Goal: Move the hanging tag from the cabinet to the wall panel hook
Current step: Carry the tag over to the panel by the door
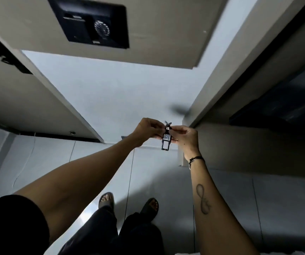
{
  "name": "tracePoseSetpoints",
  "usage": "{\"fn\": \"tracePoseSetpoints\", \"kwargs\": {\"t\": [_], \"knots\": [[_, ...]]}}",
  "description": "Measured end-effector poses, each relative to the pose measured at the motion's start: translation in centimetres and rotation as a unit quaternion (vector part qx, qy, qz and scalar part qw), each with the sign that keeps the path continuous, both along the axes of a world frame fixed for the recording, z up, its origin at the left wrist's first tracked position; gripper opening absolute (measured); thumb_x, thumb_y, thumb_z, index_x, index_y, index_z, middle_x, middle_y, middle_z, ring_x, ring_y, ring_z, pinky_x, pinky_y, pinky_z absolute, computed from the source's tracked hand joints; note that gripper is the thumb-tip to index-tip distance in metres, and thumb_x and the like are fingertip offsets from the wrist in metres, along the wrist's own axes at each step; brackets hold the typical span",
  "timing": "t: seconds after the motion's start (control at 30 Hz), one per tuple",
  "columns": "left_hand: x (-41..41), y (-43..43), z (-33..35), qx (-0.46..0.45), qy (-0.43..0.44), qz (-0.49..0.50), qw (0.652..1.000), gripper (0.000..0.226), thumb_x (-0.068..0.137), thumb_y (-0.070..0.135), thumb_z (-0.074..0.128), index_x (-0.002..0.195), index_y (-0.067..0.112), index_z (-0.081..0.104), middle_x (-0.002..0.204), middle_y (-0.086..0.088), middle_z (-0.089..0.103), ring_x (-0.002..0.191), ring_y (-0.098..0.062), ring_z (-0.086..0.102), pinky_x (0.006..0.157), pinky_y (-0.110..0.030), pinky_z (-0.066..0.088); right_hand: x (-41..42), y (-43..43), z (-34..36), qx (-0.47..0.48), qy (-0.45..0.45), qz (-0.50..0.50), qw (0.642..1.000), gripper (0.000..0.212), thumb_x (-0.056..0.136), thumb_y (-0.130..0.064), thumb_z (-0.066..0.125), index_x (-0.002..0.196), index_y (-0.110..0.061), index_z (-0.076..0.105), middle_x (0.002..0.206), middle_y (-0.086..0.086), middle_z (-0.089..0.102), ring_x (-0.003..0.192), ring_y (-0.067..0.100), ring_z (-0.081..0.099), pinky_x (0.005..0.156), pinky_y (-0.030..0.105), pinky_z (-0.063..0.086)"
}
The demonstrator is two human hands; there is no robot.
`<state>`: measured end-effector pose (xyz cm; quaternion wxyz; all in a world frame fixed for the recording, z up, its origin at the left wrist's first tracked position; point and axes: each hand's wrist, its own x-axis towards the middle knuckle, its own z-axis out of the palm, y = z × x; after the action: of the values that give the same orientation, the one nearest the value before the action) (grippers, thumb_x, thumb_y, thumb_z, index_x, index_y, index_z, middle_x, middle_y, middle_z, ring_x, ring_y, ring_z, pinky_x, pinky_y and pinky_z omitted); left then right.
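Both hands are holding the hanging tag [166, 141] in the air above the floor [148, 173]: left hand [147, 130] and right hand [183, 137] fingers are pinching narrow on its top cord.

A black rectangular panel with a round ribbed dial [96, 24] is set into a pale beige surface at the top. Large pale grey floor tiles [159, 181] run below. A dark smear [180, 109] near the beige edge is too blurred to identify, perhaps a fitting.
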<state>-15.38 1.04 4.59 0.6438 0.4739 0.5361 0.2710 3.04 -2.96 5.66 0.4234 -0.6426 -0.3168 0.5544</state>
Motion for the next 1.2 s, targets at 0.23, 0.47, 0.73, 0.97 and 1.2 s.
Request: {"fn": "tracePoseSetpoints", "kwargs": {"t": [0.23,0.47,0.73,0.97,1.2], "knots": [[-10.8,1.0,9.5,0.026,-0.039,0.06,0.997,0.01,0.08,-0.003,0.087,0.086,0.005,0.084,0.086,-0.017,0.08,0.08,-0.031,0.078,0.072,-0.031,0.066,-8.5,3.1,9.2,0.081,-0.025,0.132,0.988,0.015,0.088,0.006,0.077,0.102,0.009,0.075,0.101,0.029,0.077,0.075,0.023,0.078,0.069,0.033,0.068],[-20.2,1.5,17.8,0.097,-0.06,0.079,0.99,0.015,0.082,-0.008,0.08,0.092,0.002,0.082,0.084,-0.015,0.08,0.074,-0.029,0.078,0.072,-0.031,0.067,-17.4,5.2,17.4,0.185,-0.06,0.189,0.962,0.014,0.086,0.009,0.078,0.1,0.007,0.075,0.094,0.02,0.076,0.074,0.026,0.074,0.074,0.041,0.067],[-26.1,3.7,28.7,0.189,-0.088,0.105,0.972,0.016,0.082,-0.011,0.078,0.09,0.002,0.081,0.077,-0.012,0.08,0.066,-0.024,0.077,0.071,-0.032,0.068,-23.5,8.4,27.7,0.306,-0.098,0.189,0.928,0.017,0.086,0.002,0.082,0.102,0.003,0.076,0.098,0.024,0.079,0.078,0.022,0.076,0.074,0.039,0.069],[-26.4,5.8,35.4,0.262,-0.074,0.083,0.959,0.02,0.081,-0.008,0.082,0.093,0.008,0.083,0.084,-0.008,0.082,0.071,-0.023,0.077,0.071,-0.029,0.067,-23.9,10.4,34.4,0.346,-0.11,0.172,0.916,0.02,0.088,-0.002,0.082,0.106,0.004,0.076,0.096,0.017,0.077,0.077,0.021,0.073,0.068,0.032,0.068],[-24.3,7.1,38.5,0.346,-0.023,0.081,0.934,0.02,0.083,-0.013,0.079,0.093,0.004,0.081,0.078,0.002,0.082,0.068,-0.013,0.075,0.069,-0.026,0.067,-22.9,11.9,37.0,0.355,-0.133,0.15,0.913,0.017,0.089,0.002,0.079,0.106,0.002,0.074,0.095,0.013,0.074,0.069,0.017,0.07,0.069,0.032,0.067]]}}
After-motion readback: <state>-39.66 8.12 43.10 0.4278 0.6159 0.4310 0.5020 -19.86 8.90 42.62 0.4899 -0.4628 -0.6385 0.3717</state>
